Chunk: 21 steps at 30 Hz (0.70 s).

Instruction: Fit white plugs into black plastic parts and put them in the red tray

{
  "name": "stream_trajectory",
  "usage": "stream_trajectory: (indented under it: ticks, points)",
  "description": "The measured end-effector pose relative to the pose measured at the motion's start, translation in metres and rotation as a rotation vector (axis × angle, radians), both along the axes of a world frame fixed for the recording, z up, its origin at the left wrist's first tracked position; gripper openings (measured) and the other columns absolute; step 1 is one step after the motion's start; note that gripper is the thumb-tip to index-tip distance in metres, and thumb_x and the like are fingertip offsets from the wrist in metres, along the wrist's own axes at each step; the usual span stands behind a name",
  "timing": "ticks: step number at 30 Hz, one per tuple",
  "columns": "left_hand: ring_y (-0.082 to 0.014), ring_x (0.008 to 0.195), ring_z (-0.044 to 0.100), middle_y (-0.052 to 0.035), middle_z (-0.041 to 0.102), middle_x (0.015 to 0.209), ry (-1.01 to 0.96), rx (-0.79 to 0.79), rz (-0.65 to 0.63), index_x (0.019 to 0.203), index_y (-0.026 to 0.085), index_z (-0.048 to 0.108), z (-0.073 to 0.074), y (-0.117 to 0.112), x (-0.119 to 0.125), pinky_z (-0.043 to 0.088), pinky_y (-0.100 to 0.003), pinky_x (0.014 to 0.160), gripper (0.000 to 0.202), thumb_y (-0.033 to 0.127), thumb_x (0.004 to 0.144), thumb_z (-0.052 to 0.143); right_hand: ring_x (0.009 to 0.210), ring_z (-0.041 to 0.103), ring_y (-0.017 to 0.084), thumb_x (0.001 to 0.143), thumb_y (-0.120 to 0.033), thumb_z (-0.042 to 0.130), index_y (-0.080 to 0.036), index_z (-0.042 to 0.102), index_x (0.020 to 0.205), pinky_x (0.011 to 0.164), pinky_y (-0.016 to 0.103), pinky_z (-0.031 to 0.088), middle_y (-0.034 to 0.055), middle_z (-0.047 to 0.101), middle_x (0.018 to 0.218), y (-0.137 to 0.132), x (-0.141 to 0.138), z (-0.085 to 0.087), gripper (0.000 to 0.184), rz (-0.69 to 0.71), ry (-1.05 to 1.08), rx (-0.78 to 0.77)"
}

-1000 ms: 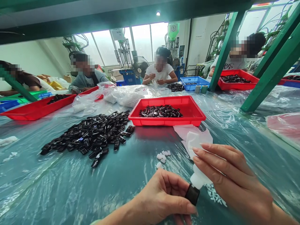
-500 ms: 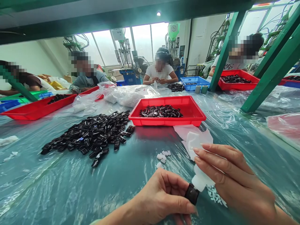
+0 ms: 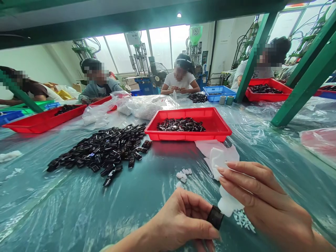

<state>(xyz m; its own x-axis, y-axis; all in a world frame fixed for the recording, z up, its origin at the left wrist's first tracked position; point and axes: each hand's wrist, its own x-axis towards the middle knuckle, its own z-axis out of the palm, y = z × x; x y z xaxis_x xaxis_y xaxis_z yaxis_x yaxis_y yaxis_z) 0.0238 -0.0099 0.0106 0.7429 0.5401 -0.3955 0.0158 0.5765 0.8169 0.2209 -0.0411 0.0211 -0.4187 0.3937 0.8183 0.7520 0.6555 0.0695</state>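
My left hand (image 3: pixel 181 220) pinches a small black plastic part (image 3: pixel 215 217) at the bottom centre. My right hand (image 3: pixel 265 203) grips a folded white cloth (image 3: pixel 223 182), whose lower end touches the black part. A pile of several black parts (image 3: pixel 102 150) lies on the plastic-covered green table to the left. Straight ahead stands a red tray (image 3: pixel 210 120) with more black parts inside. A few small white bits (image 3: pixel 183 174) lie just beyond my left hand.
Three other people sit at the far side with red trays (image 3: pixel 39 120) and a blue tray (image 3: pixel 219 91). Green frame posts (image 3: pixel 301 87) slant down at the right. Clear plastic bags (image 3: pixel 136 106) lie behind the pile. White scraps (image 3: pixel 243 220) lie near my right hand.
My right hand and the white cloth have shifted slightly right along the black part. My left hand holds steady.
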Motion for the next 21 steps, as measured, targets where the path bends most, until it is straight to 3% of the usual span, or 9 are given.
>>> stream_trajectory:
  ticks: [11, 16, 21]
  points:
    - [-0.0093, 0.047, 0.059, -0.003, 0.063, 0.058, -0.012, -0.005, -0.001, 0.072, 0.007, 0.07, -0.002, 0.0, 0.0, 0.048, -0.015, 0.041, 0.022, 0.02, 0.056, 0.078, 0.108, 0.056, 0.022, 0.084, -0.002, 0.051, -0.015, 0.06, 0.111, 0.086, 0.037, 0.049, 0.0067, 0.068, 0.105, 0.0, 0.001, -0.005, 0.032, 0.001, 0.013, 0.002]
    - [-0.0087, 0.046, 0.058, -0.0026, 0.062, 0.055, 0.014, -0.001, -0.017, 0.07, 0.008, 0.069, -0.001, -0.001, 0.001, 0.042, -0.012, 0.037, 0.019, 0.019, 0.057, 0.078, 0.107, 0.056, 0.024, 0.084, -0.002, 0.05, -0.015, 0.06, 0.112, 0.084, 0.04, 0.049, 0.0076, 0.067, 0.107, 0.003, 0.0, -0.01, 0.033, 0.01, 0.046, 0.002]
    - [-0.0082, 0.046, 0.057, -0.0021, 0.062, 0.056, 0.015, 0.003, -0.013, 0.067, 0.008, 0.069, -0.001, -0.002, 0.002, 0.047, -0.015, 0.041, 0.02, 0.021, 0.055, 0.079, 0.107, 0.057, 0.025, 0.086, -0.006, 0.047, -0.018, 0.058, 0.116, 0.083, 0.041, 0.051, 0.0071, 0.067, 0.108, 0.004, -0.002, -0.014, 0.035, -0.008, 0.078, 0.001]
